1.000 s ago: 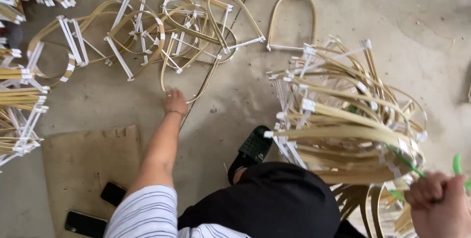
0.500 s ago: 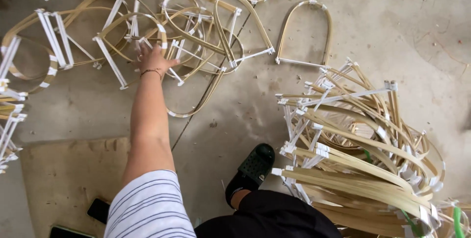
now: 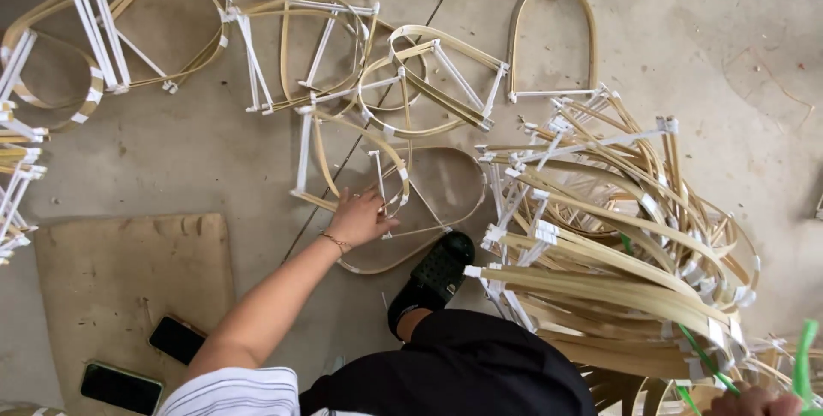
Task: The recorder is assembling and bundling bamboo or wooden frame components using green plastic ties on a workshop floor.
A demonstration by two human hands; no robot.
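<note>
Gripping a loose bamboo frame point(image 3: 390, 201) on the floor point(image 3: 214, 159) at center, the left hand point(image 3: 360, 217) is closing around it, while the right hand point(image 3: 754, 401) at five o'clock is clutching green ties point(image 3: 801, 364) beside the stacked bundle point(image 3: 617, 244), many scattered frames point(image 3: 343, 64) at twelve o'clock remaining ungathered.

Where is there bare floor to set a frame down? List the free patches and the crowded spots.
Free: the concrete between the top-left bamboo frames and the cardboard sheet, and the top-right floor beyond the arch frame. Most of the cardboard is bare above two phones. Crowded: around the left hand and the big frame bundle at right.
</note>
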